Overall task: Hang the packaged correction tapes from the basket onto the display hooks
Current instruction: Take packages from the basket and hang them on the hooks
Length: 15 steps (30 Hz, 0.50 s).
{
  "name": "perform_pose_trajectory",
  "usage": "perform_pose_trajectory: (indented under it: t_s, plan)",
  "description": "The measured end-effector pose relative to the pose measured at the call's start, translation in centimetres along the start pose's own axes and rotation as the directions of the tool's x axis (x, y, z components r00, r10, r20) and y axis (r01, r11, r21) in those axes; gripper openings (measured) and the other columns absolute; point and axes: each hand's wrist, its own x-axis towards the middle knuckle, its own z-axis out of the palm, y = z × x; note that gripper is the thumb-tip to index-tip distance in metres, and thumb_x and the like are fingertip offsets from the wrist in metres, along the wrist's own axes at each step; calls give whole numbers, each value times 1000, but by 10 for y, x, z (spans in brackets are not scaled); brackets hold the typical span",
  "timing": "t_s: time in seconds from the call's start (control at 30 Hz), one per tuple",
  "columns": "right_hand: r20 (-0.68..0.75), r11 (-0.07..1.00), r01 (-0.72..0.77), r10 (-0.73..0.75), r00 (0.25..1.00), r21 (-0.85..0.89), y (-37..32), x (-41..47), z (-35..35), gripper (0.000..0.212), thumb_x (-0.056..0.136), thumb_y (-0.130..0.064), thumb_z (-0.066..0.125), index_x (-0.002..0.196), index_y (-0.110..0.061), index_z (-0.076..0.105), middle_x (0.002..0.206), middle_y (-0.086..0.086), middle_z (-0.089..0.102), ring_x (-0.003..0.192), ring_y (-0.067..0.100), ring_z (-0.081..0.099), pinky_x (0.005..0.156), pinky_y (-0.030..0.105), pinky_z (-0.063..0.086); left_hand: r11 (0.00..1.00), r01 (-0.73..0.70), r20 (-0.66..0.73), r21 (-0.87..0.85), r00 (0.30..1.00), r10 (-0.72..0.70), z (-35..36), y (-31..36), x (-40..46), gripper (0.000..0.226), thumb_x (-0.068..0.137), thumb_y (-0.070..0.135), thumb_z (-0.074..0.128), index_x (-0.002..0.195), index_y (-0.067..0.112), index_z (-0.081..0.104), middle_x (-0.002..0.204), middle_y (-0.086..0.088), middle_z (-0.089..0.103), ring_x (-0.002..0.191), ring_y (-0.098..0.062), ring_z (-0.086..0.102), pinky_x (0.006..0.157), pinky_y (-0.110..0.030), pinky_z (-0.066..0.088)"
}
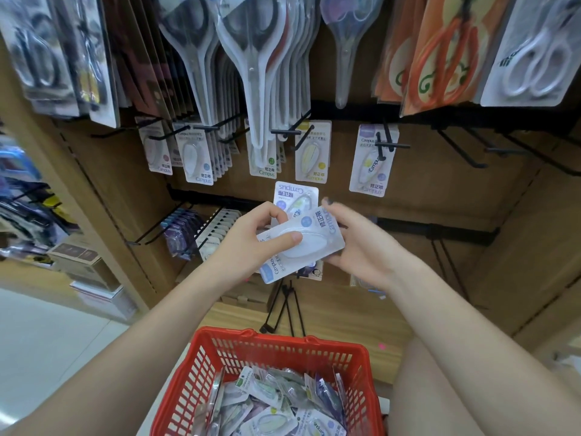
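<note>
Correction tape packs [298, 240] gripped by both hands, bare hooks [490, 149] right

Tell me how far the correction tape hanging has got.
Done: several correction tape packs already hang on the display hooks. In hand: the left hand and right hand hold a few packs between them, not yet on a hook. Left: the red basket holds a large pile of packs, so most remains.
</note>
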Motion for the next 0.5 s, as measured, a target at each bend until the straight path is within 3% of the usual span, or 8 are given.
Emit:
perform_pose_trajectory:
  t_s: [0.13, 0.27, 0.37, 0.43, 0.5]
  plan:
    - [-49, 992, 27, -33, 998, -123, 8, -4, 11, 38, 96, -13, 71, 133, -10, 67, 128, 10, 74, 123, 31, 68, 111, 53, 51, 1000, 6, -40, 26, 999, -4, -2, 3, -8, 22, 91, 37, 78, 97, 24, 62, 84, 16, 66, 74, 1, 63, 57, -11, 45]
    - [-170, 992, 80, -97, 981, -99, 8, -8, 18, 37, 91, -5, 74, 127, -6, 66, 117, 9, 78, 115, 32, 73, 104, 54, 56, 999, 38, -39, 8, 999, -38, -4, 5, -11, 30, 85, 44, 80, 107, 33, 63, 104, 5, 68, 83, -3, 67, 62, -18, 50]
    - [-130, 996, 61, -68, 989, -63, 8, -9, 19, 36, 93, -12, 72, 128, -8, 66, 121, 11, 77, 117, 32, 71, 102, 50, 55, 999, 33, -31, 27, 999, -32, -8, 9, -12, 32, 82, 42, 82, 107, 35, 64, 101, 10, 71, 79, -6, 68, 61, -26, 52]
    - [-63, 1000, 14, -16, 998, -28, 1, -10, 18, 36, 97, -24, 70, 130, -10, 67, 125, 12, 75, 117, 32, 71, 98, 47, 54, 1000, 23, 16, 17, 1000, -23, -11, 11, -12, 27, 86, 33, 83, 107, 34, 67, 97, 15, 72, 82, -1, 68, 63, -18, 52]
    - [-85, 998, -5, -1, 996, -67, -7, -8, 18, 39, 98, -29, 69, 132, -10, 66, 125, 13, 75, 117, 33, 71, 93, 47, 55, 999, 42, 72, 30, 996, -44, -14, 13, -11, 25, 90, 30, 82, 109, 36, 69, 99, 16, 73, 88, -2, 71, 66, -16, 53]
